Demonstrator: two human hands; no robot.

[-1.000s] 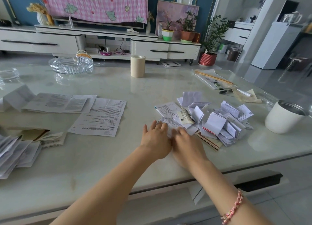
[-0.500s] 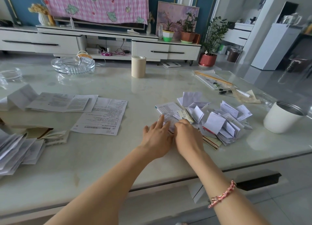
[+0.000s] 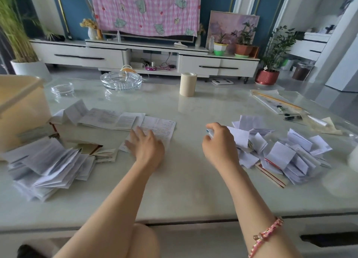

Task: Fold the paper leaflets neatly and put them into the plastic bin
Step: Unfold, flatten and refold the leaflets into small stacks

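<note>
Head view: the cream plastic bin (image 3: 21, 110) stands at the table's left edge. Only its wall and rim show, so what lies in it cannot be told. Two glass vessels sit toward the back of the table, a large ribbed ashtray (image 3: 121, 80) and a smaller glass dish (image 3: 62, 89) to its left. A cream tape roll (image 3: 188, 84) stands upright between the ashtray and the right side.

The leaflets lie in three groups. A left heap (image 3: 44, 164) is near the bin, a row of opened-out sheets (image 3: 100, 118) is beyond it, and a right heap (image 3: 286, 153) is made up of small folded pieces. The left hand (image 3: 145, 147) rests with its fingers spread on the flat leaflet (image 3: 160, 128) at the row's right end. The right hand (image 3: 219, 141) has its fingers curled, thumb and forefinger pinching a small folded leaflet (image 3: 209, 132) at the left edge of the right heap. A pink bracelet (image 3: 267, 234) circles that wrist.

The table (image 3: 193, 190) is pale and glossy, like marble. Behind it a white TV stand (image 3: 213, 64) runs along a blue wall, and a pink checked cloth (image 3: 145, 10) hangs over the screen. Four potted plants show: two on the stand and two on the floor.
</note>
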